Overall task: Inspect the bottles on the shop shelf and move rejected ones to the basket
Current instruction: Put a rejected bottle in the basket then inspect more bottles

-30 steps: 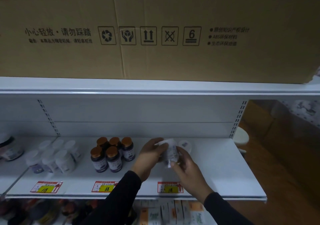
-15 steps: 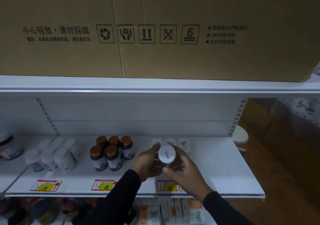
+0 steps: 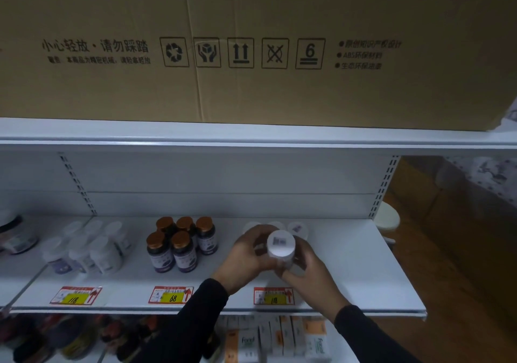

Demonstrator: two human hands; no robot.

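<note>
White plastic bottle (image 3: pixel 280 248): sides mostly wrapped by both hands; end label unreadable.
White bottles behind, at 12 o'clock (image 3: pixel 297 227): largely hidden, count unclear.
Dark jars, lower shelf at 7 o'clock (image 3: pixel 42 334): blurred, cropped.

Layout of the shelf (image 3: pixel 349 264): a held bottle (image 3: pixel 280 246) sits between the left hand (image 3: pixel 246 259) and right hand (image 3: pixel 307 273), above the shelf's front right part. Behind it stand three bottles (image 3: pixel 298 227). To the left stands a five-bottle cluster (image 3: pixel 179 243); farther left, another group (image 3: pixel 92 248). A carton (image 3: pixel 251 49) rests on the upper shelf (image 3: pixel 251 136).
</note>
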